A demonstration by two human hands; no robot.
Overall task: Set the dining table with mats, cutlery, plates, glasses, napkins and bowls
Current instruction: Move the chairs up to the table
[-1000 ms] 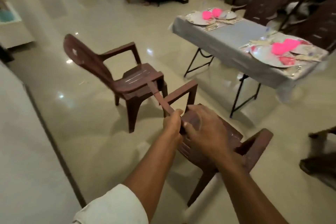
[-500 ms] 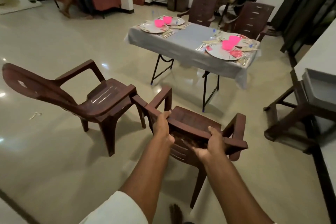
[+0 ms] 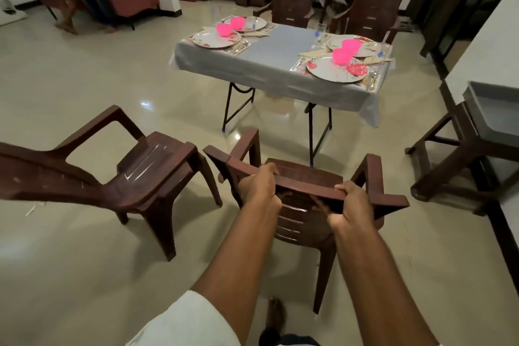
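Dining table stands in the upper centre of the head view, straight ahead of the carried chair and well apart from it, its long axis running left to right. Left hand and right hand both curl round the top rail of the chair's back, the chair's seat pointing toward the table; both hands look about equally distant from it. Four plates lie on mats, the nearest plate at right; each carries a pink bowl, contents not visible. A glass stands at the far edge. A second chair sits at lower left.
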